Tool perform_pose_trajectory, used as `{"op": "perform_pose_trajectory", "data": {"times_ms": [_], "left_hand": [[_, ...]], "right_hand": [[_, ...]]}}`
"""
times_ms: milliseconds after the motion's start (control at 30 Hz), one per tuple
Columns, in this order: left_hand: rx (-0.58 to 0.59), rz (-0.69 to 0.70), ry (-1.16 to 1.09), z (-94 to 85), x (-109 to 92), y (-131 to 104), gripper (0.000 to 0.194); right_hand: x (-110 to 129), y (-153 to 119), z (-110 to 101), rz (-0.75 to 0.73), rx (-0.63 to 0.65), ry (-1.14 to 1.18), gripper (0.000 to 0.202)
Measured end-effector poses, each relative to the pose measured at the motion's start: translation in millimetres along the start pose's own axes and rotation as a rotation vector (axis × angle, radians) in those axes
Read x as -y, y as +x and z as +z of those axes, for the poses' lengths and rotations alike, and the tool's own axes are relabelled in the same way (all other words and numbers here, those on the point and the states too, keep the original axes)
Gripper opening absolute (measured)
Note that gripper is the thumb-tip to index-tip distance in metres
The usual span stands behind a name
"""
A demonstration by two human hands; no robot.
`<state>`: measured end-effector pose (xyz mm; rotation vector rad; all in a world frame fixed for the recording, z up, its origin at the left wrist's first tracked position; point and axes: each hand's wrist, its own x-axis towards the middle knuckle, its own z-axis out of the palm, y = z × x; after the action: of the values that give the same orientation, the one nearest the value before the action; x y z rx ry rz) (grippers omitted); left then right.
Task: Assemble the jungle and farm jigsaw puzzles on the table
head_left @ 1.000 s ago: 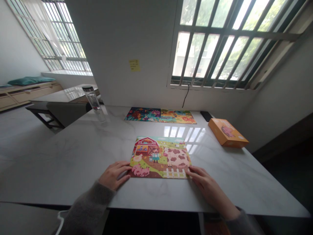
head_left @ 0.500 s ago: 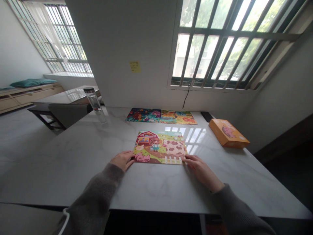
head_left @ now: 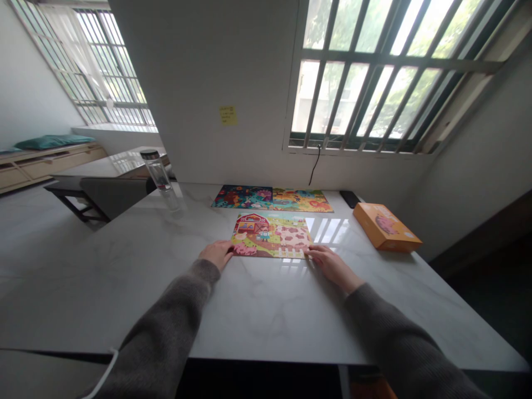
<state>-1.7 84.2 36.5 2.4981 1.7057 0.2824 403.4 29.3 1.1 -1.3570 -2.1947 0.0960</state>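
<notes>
A farm jigsaw puzzle (head_left: 272,235) with a red barn, a spotted cow and a pink pig lies in front of me on the marble-look table. At its near left corner my left hand (head_left: 216,254) grips the edge with closed fingers. My right hand (head_left: 330,265) pinches the near right corner by the white fence. Just beyond its far edge are a dark, many-coloured puzzle (head_left: 243,198) and a yellow animal puzzle (head_left: 302,200), side by side along the wall.
An orange box (head_left: 386,226) with a pink pig picture sits at the right, in front of a black phone-like object (head_left: 349,199). A clear bottle (head_left: 157,170) stands at the table's far left edge. The table (head_left: 266,316) meets a wall bearing a yellow note (head_left: 228,115).
Both hands have slid the farm puzzle away from me, towards the two puzzles by the wall. The gap between them has narrowed.
</notes>
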Motion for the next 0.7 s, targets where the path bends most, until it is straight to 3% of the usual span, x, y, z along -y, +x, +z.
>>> {"op": "perform_pose_trajectory", "data": {"times_ms": [300,700], "left_hand": [[-0.008,0.019,0.003,4.9,5.7,21.3,0.025],[-0.082,0.048,-0.082,16.5,15.4,23.5,0.025]], "right_hand": [[-12.6,11.4,3.7,0.029,-0.001,-0.021,0.04],[-13.7,13.5,8.5,0.042,-0.042,-0.021,0.039]]}}
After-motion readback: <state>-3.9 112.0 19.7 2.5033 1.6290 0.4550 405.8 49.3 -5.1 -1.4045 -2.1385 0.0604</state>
